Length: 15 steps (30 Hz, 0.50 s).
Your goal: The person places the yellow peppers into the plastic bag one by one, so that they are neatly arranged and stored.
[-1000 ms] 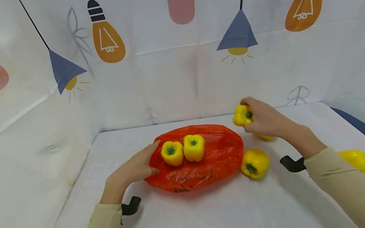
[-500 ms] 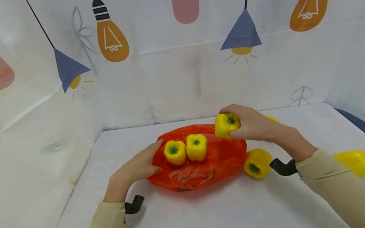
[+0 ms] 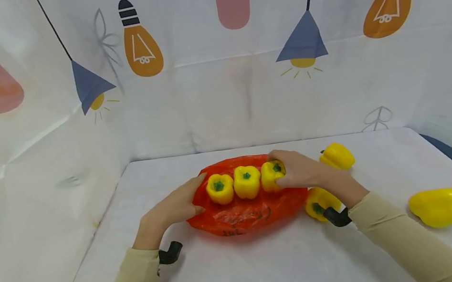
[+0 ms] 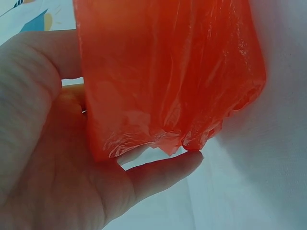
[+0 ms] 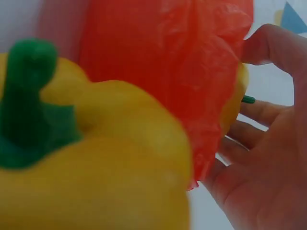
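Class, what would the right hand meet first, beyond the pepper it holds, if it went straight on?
Likely the middle yellow pepper, next in line before the right hand, though depth is unclear.

I get a bright, even head view, with soft shadows on the counter (image 3: 245, 278) and pale glare along creases in the left wall (image 3: 44, 159). Both wrist views reach me dimmer and greyer; the bag (image 4: 163, 72) catches small highlights, and the near pepper (image 5: 120, 163) is out of focus.
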Motion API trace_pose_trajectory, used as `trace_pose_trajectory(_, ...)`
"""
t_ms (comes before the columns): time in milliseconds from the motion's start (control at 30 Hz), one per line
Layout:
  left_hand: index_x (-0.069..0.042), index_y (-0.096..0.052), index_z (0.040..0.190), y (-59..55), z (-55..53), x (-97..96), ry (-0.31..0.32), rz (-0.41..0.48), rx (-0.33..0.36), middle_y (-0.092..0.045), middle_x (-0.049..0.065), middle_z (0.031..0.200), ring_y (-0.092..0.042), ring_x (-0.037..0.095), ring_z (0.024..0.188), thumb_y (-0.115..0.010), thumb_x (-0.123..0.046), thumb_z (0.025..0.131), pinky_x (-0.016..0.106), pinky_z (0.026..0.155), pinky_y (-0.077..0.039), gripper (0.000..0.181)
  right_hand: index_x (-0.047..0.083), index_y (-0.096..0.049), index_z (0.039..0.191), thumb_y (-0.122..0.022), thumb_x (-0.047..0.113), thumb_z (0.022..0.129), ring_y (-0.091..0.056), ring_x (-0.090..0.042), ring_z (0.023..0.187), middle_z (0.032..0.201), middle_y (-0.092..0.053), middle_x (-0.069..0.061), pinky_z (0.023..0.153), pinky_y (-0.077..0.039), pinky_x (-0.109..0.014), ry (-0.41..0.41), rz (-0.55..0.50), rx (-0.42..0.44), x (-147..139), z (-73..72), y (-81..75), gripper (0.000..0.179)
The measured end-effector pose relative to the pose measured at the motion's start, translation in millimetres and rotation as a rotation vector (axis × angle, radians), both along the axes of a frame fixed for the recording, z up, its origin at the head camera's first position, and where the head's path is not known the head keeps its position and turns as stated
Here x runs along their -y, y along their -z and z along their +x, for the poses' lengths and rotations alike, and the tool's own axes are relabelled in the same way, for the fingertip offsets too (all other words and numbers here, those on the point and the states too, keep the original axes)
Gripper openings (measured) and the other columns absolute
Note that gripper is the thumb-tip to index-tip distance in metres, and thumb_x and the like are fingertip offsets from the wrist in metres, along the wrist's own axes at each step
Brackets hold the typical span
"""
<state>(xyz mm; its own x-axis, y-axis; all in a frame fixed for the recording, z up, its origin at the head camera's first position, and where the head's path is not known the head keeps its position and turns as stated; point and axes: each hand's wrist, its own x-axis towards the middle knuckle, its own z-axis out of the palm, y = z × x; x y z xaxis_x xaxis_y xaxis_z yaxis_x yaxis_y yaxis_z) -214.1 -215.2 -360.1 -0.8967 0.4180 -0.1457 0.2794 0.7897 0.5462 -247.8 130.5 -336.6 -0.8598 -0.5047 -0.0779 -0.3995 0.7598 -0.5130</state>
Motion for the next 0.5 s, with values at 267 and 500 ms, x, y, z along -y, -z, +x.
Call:
trace_pose_trajectory(267, -0.013, -0.024, 0.159, 0.6, -0.1, -1.8, -0.001, -0.010, -0.001, -0.035, 0.006, 0.161, -0.033, 0.030, 0.148, -0.069, -0.013, 0.090, 0.055, 0.119, -0.032, 0.082, 0.016, -0.051, 0.143, -0.059, 0.027, 0.085, -0.051, -0.027, 0.122, 0.141, -0.052, -0.006, 0.106, -0.046, -0.053, 0.002, 0.079, -0.060, -1.6, 1.8, 8.2, 0.060)
trace_pose_trajectory(500, -0.012, -0.023, 0.159, 1.3, -0.7, -2.6, -0.003, -0.021, -0.001, -0.034, 0.007, 0.161, -0.032, 0.031, 0.149, -0.070, -0.014, 0.090, 0.056, 0.120, -0.030, 0.083, 0.019, -0.047, 0.147, -0.058, 0.031, 0.090, -0.038, -0.035, 0.143, 0.154, -0.044, -0.010, 0.116, -0.034, -0.060, -0.014, 0.111, -0.070, -3.1, 5.3, 8.5, 0.059)
